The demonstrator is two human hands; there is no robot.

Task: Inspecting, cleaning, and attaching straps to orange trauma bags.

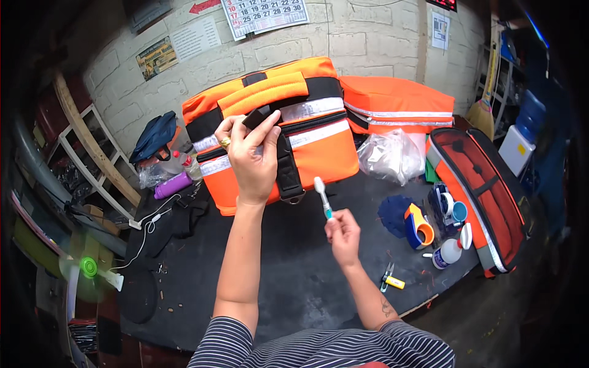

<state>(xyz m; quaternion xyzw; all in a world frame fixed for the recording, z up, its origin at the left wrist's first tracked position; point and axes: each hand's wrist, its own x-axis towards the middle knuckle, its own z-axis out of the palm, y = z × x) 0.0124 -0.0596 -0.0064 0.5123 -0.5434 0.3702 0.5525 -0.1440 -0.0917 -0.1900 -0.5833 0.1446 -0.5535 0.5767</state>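
A large orange bag (pixel 328 156) with silver reflective bands, black zips and a padded orange handle (pixel 264 93) stands on the dark table. My left hand (pixel 253 161), a ring on one finger, is raised in front of the bag. Its fingers pinch a short black strap (pixel 256 116) just below the handle. Low and to the right, my right hand (pixel 345 238) grips a toothbrush (pixel 323 195) by its teal and clear handle. The white bristle head points up, close to the bag's lower front edge and near a hanging black strap (pixel 287 172).
Another orange bag (pixel 399 98) sits behind at the right, above a clear plastic bag (pixel 392 156). An open orange bag (pixel 475 178), tape dispenser (pixel 419 227), spray bottle (pixel 451 250) and snips (pixel 386 276) lie right. Left are a purple bottle (pixel 173 185) and green fan (pixel 89 267).
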